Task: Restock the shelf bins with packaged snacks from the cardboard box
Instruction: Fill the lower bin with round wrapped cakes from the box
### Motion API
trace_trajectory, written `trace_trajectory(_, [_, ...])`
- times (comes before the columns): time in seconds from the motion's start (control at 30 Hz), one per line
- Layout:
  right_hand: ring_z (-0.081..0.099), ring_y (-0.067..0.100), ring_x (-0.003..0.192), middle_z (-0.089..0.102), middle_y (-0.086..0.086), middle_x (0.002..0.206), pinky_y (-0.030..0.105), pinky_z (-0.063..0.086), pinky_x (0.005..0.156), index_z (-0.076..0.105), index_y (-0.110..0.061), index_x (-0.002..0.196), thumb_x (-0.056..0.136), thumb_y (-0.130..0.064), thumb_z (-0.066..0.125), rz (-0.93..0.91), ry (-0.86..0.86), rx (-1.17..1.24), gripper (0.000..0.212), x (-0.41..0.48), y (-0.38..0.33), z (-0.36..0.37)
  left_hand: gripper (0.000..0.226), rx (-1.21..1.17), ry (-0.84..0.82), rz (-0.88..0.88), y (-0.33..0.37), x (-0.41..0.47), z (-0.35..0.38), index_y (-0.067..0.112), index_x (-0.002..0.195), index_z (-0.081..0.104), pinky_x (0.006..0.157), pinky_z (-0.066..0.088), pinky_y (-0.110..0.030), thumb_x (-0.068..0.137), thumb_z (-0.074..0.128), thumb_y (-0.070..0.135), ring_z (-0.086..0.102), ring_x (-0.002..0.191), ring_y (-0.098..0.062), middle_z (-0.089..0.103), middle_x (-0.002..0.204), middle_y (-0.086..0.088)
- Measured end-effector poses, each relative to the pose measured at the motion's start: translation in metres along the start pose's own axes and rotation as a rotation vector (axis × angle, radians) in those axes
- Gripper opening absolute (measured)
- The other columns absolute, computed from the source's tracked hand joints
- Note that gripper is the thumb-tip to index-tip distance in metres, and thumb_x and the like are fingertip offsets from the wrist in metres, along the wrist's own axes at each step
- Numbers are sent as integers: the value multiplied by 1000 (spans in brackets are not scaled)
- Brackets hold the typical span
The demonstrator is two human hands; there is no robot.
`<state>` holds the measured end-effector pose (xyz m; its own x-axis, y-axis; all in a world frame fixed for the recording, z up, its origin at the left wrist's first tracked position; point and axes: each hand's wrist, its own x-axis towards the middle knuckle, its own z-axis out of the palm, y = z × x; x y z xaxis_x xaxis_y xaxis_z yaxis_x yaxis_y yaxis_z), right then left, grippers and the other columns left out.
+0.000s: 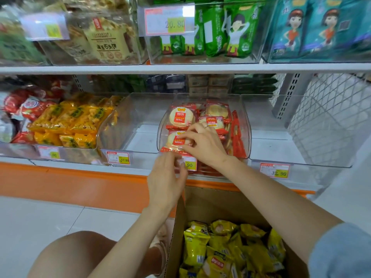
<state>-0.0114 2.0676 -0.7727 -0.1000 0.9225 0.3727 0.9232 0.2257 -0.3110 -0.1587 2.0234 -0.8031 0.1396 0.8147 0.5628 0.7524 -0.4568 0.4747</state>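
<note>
The person crouched before the shelf (66, 163), both hands reaching to a clear bin (246, 125) on its lower level. The bin held red packets (216, 112) of round crackers, some lying flat, some standing on edge along its right wall. The right hand (202, 142), a ring (206, 126) on one finger, pinched the front packet (174, 141): its fingertips lay on the red label and its thumb ran along the packet's lower edge. That packet rested tilted at the front of the bin, just behind the lip.

The left hand (166, 177) was lower, its fingers curled at the bin's front lip and partly covering the price tag (190, 165). Whether it pinched the packet's clear edge or the lip itself, I cannot tell.

The cardboard box (210, 201) stood open on the floor below the hands, against the orange base of the shelf, with yellow packets (220, 257) heaped inside. Another bin to the left held orange packets (70, 121); green packets (220, 31) stood on the level above.
</note>
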Motion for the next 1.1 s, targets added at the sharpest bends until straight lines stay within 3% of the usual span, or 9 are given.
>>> trace_trajectory(0.07, [43,22,119,53,0,123,39,31,105,63,-25,121,89,-37,58,0,89,-22,33,1,8,-5,23,55,41,157,-10,19,-2,14,104,57,74,34,-22,83,56,25,48,93,-17,56,101,-2])
trace_trajectory(0.17, [40,28,126,48,5,134,42,30,106,56,-24,128,91,-24,55,118,185,-103,37,-4,21,-17,29,137,-65,240,-23,45,-2,14,113,60,84,37,-30,86,60,25,49,108,-23,56,119,-6])
trace_trajectory(0.33, [41,29,127,33,9,145,39,37,103,42,-23,139,94,-28,52,337,-49,-15,46,-11,45,-25,28,265,-267,241,-26,72,7,19,111,64,87,30,-32,88,59,34,50,111,-24,61,116,-1])
trace_trajectory(0.53, [51,30,115,45,12,132,36,40,100,53,-17,133,95,-17,51,276,11,50,38,5,49,-17,34,412,-275,192,-21,91,18,21,107,65,82,18,-32,78,68,39,50,110,-23,63,116,0])
trace_trajectory(0.63, [53,31,112,45,12,130,38,45,97,52,-18,133,96,-21,51,266,7,32,38,9,51,-15,32,437,-264,176,-19,92,21,21,109,64,82,18,-32,82,65,39,48,111,-23,61,117,1])
trace_trajectory(0.73, [48,27,118,45,9,133,36,42,97,50,-20,135,95,-23,52,212,45,-25,40,-2,52,-21,25,200,-242,137,-10,87,17,17,107,64,83,30,-31,88,60,33,49,110,-22,60,116,-1])
trace_trajectory(0.87, [46,16,121,47,2,131,27,42,99,53,-16,131,93,-16,54,90,93,111,38,-38,50,-42,16,-95,-248,191,3,71,7,16,105,63,71,40,-20,91,57,23,57,95,-14,60,108,2])
trace_trajectory(1.0, [54,5,99,52,-4,122,19,47,87,57,-20,125,91,-10,55,60,56,178,36,-81,51,-62,17,-280,-326,265,11,52,1,14,105,63,77,49,-23,89,58,11,58,91,-10,59,100,8])
trace_trajectory(1.1, [56,3,82,55,-12,110,14,46,75,60,-28,121,90,-9,57,110,-4,229,36,-116,53,-71,19,-382,-379,267,22,33,3,11,106,63,76,46,-17,89,58,5,58,89,-6,63,98,5])
